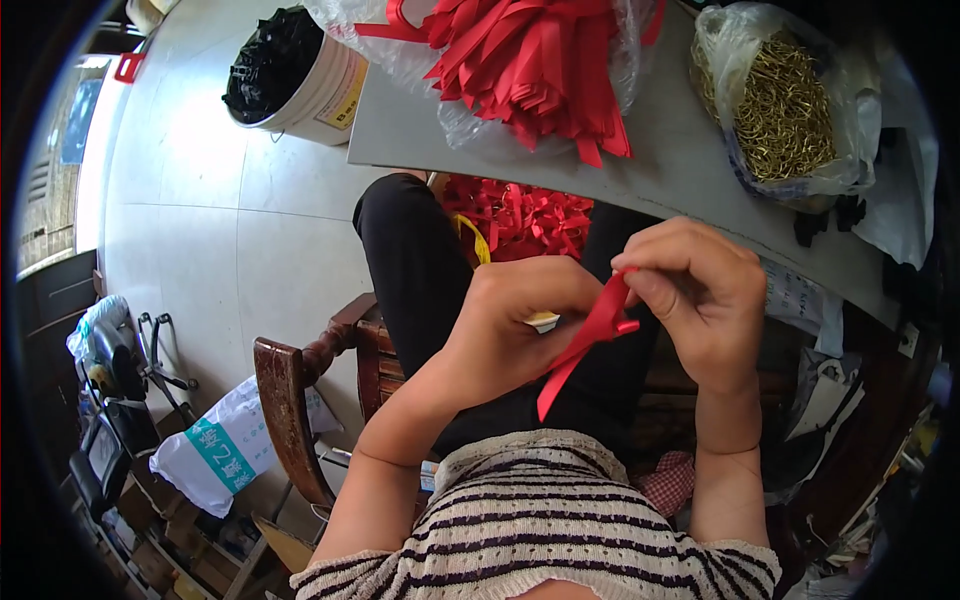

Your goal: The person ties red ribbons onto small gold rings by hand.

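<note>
Above my lap, a short red ribbon (588, 342) is held between my two hands, with one loose end hanging down towards my striped top. My left hand (535, 305) is closed round its middle, the fingertips partly hidden behind the ribbon. At the ribbon's upper end, my right hand (695, 295) pinches it between thumb and fingertips. Beyond my hands, a large pile of red ribbon strips (525, 65) lies on clear plastic at the table's edge. Below the table, between my knees, is a heap of red ribbon pieces (520, 215).
The grey table (400, 130) spans the far side. On its right stands a plastic bag (720, 45) full of small brass-coloured metal pieces (785, 110). A white bucket (315, 105) lined with black plastic is on the floor. A wooden chair arm (285, 410) rises at my left, near a white package (225, 440).
</note>
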The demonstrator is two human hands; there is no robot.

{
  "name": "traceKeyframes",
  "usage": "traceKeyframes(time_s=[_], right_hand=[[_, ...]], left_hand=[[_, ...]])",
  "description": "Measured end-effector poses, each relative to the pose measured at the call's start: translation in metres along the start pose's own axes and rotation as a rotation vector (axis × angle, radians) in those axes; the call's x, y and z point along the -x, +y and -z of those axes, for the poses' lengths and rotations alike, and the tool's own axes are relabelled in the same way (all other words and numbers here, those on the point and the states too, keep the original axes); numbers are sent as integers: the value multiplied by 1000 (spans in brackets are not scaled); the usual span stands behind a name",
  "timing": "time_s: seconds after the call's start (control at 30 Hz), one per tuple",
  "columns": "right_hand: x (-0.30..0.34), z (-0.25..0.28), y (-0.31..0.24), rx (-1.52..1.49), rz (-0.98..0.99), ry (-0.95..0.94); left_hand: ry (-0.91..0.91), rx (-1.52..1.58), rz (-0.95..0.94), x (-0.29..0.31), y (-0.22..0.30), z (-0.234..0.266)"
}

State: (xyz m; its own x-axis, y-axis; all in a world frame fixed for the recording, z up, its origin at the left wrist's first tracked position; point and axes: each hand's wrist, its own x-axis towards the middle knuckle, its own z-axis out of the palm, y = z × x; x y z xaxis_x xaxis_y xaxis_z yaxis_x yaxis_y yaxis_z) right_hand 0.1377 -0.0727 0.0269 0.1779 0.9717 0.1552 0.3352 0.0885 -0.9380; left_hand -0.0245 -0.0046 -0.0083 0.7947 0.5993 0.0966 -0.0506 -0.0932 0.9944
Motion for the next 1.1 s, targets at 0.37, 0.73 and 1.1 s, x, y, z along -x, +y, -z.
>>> traceKeyframes(time_s=[0.37, 0.73, 1.1], right_hand=[[20, 8, 11, -5, 117, 6], [-35, 122, 52, 994, -105, 520], [-37, 159, 28, -1, -141, 652]], left_hand=[[256, 676, 168, 4, -6, -15], [173, 62, -14, 4, -9, -12], [106, 383, 144, -21, -7, -19]])
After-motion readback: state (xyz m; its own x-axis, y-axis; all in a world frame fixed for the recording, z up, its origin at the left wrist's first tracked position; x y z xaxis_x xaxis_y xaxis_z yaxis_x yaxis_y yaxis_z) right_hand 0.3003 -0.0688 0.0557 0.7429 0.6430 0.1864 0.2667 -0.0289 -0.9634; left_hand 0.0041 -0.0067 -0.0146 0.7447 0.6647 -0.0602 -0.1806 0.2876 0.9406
